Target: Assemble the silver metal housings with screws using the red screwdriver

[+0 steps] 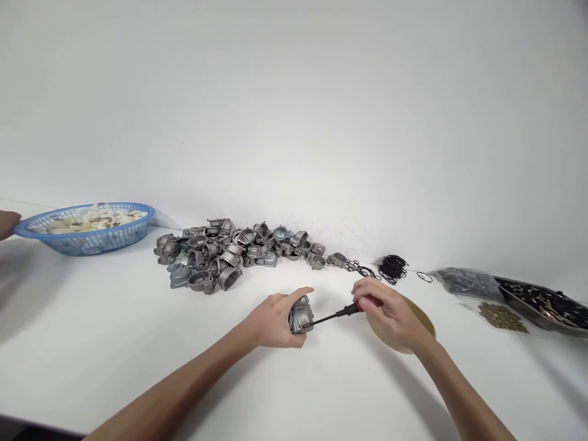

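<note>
Gripped between the thumb and fingers of my left hand (pixel 278 320) is a grey cast-metal part (pixel 302 317), shaped like a small carburetor bowl. My right hand (pixel 390 312) is closed around the red and black handle of a screwdriver (pixel 348 310). The long dark shaft points left, and its tip meets the lower right side of the metal part. Whether the tip sits in a screw is too small to tell. Beneath my right hand lies a round tan dish (pixel 420 318), partly covered by the hand.
A heap of similar grey metal castings (pixel 220 254) lies behind my hands. Black rubber rings (pixel 392 268) are to its right, near a plastic bag (pixel 468 283), brass-coloured small parts (pixel 503 317) and a metal tray (pixel 542 315). At left, another person's hand (pixel 8 223) touches a blue basket (pixel 92 244).
</note>
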Available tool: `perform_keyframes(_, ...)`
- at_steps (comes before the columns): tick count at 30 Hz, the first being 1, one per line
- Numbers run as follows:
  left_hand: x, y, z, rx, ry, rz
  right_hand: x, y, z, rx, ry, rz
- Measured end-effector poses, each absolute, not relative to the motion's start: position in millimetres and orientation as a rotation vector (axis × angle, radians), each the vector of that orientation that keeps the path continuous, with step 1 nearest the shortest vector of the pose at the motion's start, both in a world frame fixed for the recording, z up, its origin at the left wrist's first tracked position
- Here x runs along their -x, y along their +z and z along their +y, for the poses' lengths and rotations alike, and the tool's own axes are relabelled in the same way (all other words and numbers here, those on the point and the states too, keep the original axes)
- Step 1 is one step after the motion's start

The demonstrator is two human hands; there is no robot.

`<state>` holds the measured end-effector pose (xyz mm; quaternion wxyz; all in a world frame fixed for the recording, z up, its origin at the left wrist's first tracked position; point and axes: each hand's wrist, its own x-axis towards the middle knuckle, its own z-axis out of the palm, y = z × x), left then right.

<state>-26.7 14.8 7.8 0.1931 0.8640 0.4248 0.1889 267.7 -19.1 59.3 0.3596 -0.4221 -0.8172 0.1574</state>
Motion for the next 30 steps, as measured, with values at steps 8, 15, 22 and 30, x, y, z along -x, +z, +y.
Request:
perform_keyframes(8,18.7,8.0,11.8,-2.424,0.559,1.183,-279.9,41.9,-17.7,1.056,0.469,-2.046)
perform_keyframes(15,18.6,8.6,12.0,-2.480,0.536,1.195,-281.5,39.9,-18.6,1.043,0.419,-2.083)
perform_keyframes(22,17.0,8.7,11.0,-2.538,0.512,1.184,-278.9,42.0,-22.4,1.121,0.427,-2.001)
perform_keyframes(30,16.9,12.2,8.9,-2.582,0.472,1.122,-281.8,44.1,-22.1,0.990,0.605,-2.046)
